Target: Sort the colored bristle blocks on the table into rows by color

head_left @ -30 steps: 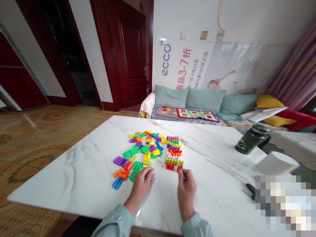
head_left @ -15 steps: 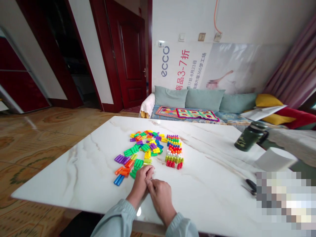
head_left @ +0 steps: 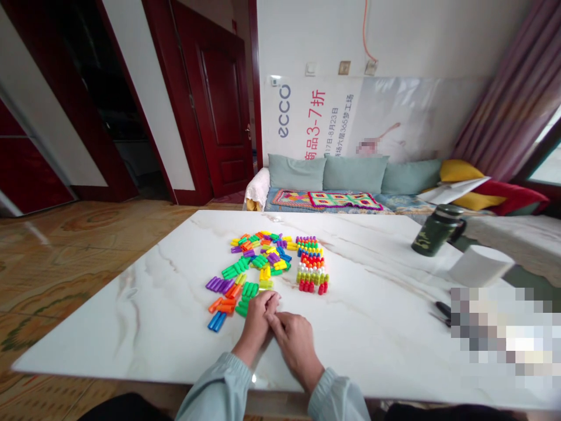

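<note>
My left hand [head_left: 258, 320] and my right hand [head_left: 294, 341] meet fingertip to fingertip on the white marble table [head_left: 144, 327], both with fingers curled in a pinch. What they pinch is hidden between the fingers. Just beyond them lies a loose scatter of coloured plastic pegs [head_left: 249, 269]: green, purple, orange, blue, yellow. To its right stands a neat block of pegs set in coloured rows [head_left: 312, 266], with red ones nearest me.
A dark green mug [head_left: 433, 231] and a white roll [head_left: 480, 266] sit at the right of the table, with black scissors [head_left: 442, 310] by a blurred patch. A sofa with cushions [head_left: 350, 187] stands behind; red doors [head_left: 214, 99] at left.
My right hand has left the red end of the peg block and come left to join my left hand. The view has shifted slightly to the right.
</note>
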A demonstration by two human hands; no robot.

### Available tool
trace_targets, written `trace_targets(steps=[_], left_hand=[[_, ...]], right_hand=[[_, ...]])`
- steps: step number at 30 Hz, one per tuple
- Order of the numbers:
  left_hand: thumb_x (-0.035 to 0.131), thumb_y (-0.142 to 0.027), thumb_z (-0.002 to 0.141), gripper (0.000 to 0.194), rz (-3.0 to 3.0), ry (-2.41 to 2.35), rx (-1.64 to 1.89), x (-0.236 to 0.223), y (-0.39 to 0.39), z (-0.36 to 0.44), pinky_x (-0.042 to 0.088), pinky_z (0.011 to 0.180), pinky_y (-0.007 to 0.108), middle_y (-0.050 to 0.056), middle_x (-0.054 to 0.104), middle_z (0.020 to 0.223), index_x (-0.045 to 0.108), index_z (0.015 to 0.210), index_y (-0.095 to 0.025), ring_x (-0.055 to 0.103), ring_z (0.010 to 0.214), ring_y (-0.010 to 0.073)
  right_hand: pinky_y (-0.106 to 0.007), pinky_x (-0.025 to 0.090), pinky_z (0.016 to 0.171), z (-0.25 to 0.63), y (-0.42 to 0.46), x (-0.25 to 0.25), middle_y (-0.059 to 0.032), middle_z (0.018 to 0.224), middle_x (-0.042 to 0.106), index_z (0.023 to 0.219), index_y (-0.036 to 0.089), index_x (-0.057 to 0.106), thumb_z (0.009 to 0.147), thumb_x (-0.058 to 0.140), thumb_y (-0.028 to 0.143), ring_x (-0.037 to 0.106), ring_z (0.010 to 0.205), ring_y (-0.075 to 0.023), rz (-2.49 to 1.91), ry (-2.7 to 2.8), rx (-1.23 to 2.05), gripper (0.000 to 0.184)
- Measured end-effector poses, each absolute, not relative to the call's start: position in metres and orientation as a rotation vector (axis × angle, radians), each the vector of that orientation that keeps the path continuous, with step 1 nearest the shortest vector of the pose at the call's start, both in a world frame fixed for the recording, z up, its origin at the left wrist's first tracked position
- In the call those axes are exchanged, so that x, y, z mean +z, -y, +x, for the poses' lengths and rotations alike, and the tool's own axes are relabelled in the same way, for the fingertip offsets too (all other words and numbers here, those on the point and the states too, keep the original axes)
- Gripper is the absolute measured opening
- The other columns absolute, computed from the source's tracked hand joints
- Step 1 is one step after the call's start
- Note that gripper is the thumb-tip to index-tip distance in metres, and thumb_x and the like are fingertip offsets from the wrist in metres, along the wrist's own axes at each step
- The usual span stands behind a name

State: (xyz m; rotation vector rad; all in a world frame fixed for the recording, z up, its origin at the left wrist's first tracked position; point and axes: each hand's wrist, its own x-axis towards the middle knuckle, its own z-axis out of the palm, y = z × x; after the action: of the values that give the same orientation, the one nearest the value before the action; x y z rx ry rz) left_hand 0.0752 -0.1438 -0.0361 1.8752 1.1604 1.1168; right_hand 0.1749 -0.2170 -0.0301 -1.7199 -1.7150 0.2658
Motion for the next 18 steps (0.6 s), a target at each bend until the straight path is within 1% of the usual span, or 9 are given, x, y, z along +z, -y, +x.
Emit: trace_targets(steps=[4,6,8,10,12,14,15,16,18], left_hand=[[0.05,-0.035,0.089,0.029,1.874,-1.122,1.13,-0.037,0.143,0.073,0.049,0.065,0.03,0.006,0.069,0.07,0.07,0.08,-0.015,0.065,0.067,0.0195],[0.05,-0.035,0.089,0.029,1.878,-1.099,1.146,-0.038,0.143,0.072,0.049,0.065,0.03,0.006,0.07,0.073,0.07,0.08,-0.015,0.064,0.068,0.0192],[0.05,-0.036,0.09,0.03,1.868,-1.089,1.155,-0.04,0.142,0.072,0.05,0.064,0.029,0.007,0.07,0.073,0.07,0.081,-0.015,0.064,0.067,0.0186],[0.05,-0.037,0.09,0.031,1.843,-1.087,1.166,-0.042,0.142,0.072,0.05,0.061,0.028,0.007,0.069,0.071,0.07,0.082,-0.015,0.063,0.064,0.0177],[0.05,-0.036,0.09,0.03,1.816,-1.071,1.174,-0.043,0.141,0.073,0.05,0.057,0.026,0.007,0.07,0.072,0.07,0.083,-0.015,0.063,0.06,0.0163],[0.05,-0.035,0.09,0.029,1.805,-1.061,1.177,-0.044,0.14,0.075,0.05,0.055,0.025,0.006,0.069,0.071,0.07,0.083,-0.015,0.062,0.057,0.015],[0.05,-0.034,0.09,0.029,1.807,-1.058,1.177,-0.044,0.139,0.075,0.05,0.054,0.025,0.006,0.069,0.07,0.07,0.083,-0.015,0.062,0.056,0.0145],[0.05,-0.034,0.09,0.029,1.811,-1.057,1.176,-0.045,0.139,0.075,0.05,0.054,0.024,0.006,0.068,0.069,0.07,0.083,-0.015,0.062,0.055,0.0141],[0.049,-0.035,0.09,0.03,1.821,-1.056,1.171,-0.045,0.139,0.076,0.05,0.054,0.024,0.006,0.068,0.068,0.069,0.082,-0.015,0.062,0.055,0.014]], right_hand=[[-0.024,0.027,0.052,0.174,0.217,-0.031,-0.0025,0.058,0.065,0.061,0.019,0.065,0.097,0.04,0.053,0.052,0.05,-0.0119,-1.606,1.607,0.423,0.055],[-0.023,0.029,0.049,0.181,0.217,-0.032,-0.0005,0.052,0.058,0.061,0.018,0.063,0.095,0.04,0.056,0.048,0.047,-0.0114,-1.507,1.4,0.533,0.056],[-0.023,0.032,0.047,0.198,0.216,-0.031,0.0013,0.052,0.054,0.067,0.018,0.063,0.093,0.04,0.057,0.045,0.045,-0.0113,-1.442,1.089,0.526,0.052],[-0.023,0.035,0.048,0.226,0.215,-0.031,0.0018,0.058,0.055,0.077,0.018,0.063,0.091,0.044,0.056,0.045,0.049,-0.012,-1.443,0.806,0.371,0.044],[-0.025,0.04,0.053,0.256,0.213,-0.033,0.0001,0.067,0.06,0.087,0.018,0.063,0.083,0.054,0.053,0.051,0.055,-0.0138,-1.519,0.693,0.218,0.035],[-0.028,0.045,0.058,0.282,0.21,-0.037,-0.0049,0.088,0.068,0.095,0.019,0.062,0.073,0.063,0.048,0.058,0.063,-0.0161,-1.626,0.754,0.187,0.037],[-0.029,0.046,0.059,0.29,0.208,-0.039,-0.0062,0.092,0.068,0.096,0.019,0.061,0.07,0.065,0.046,0.06,0.065,-0.0172,-1.674,0.803,0.189,0.038],[-0.03,0.046,0.06,0.296,0.206,-0.041,-0.0071,0.094,0.069,0.097,0.019,0.061,0.068,0.066,0.044,0.061,0.066,-0.0181,-1.709,0.855,0.198,0.039],[-0.029,0.046,0.06,0.3,0.201,-0.045,-0.0065,0.09,0.07,0.098,0.019,0.061,0.067,0.065,0.042,0.063,0.067,-0.019,-1.742,0.922,0.205,0.038]])
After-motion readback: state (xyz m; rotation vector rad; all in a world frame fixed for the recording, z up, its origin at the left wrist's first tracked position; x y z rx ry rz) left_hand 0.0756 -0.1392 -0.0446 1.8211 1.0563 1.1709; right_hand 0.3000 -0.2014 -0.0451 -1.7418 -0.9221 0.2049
